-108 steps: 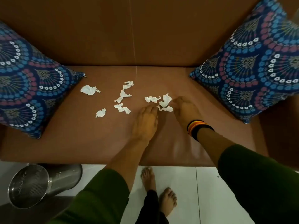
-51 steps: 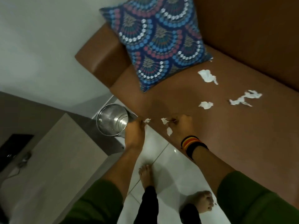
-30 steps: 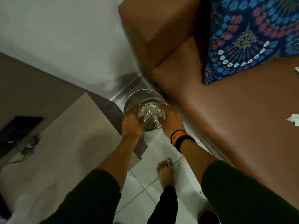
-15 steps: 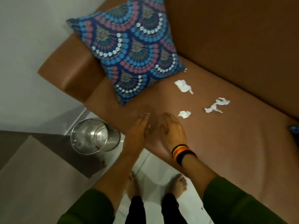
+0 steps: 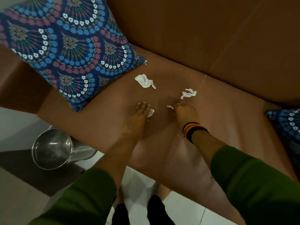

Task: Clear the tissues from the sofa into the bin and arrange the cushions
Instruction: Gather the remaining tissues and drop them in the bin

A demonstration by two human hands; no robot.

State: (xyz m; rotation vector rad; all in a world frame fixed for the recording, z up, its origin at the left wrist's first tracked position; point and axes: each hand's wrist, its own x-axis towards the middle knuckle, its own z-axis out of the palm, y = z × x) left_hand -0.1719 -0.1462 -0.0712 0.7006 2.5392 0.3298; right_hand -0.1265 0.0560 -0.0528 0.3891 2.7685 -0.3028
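I see four white tissue pieces on the brown sofa seat (image 5: pixel 219 120). The biggest crumpled tissue (image 5: pixel 145 81) lies just beside the lower corner of the blue patterned cushion (image 5: pixel 71 51), without touching it. A torn, twisted tissue (image 5: pixel 188 93) lies to its right, near the seam of the seat. A small scrap (image 5: pixel 151 112) is at the fingertips of the left hand (image 5: pixel 138 120), and another small scrap (image 5: pixel 170 107) is at the fingertips of the right hand (image 5: pixel 185 113).

Both hands are low on the seat, palms down, with the arms reaching forward in green sleeves. The left hand has its fingers stretched and close together, and the scrap touches the side of the fingers; I cannot tell if it is pinched. The right hand is curled, fingertips on the seat beside its scrap; I cannot tell whether it grips it. This wrist wears striped bangles (image 5: pixel 192 129).

The steel bin (image 5: pixel 53 148) stands on the floor at the left, just beside the front edge of the sofa. A second cushion (image 5: pixel 287 122) shows at the right edge.
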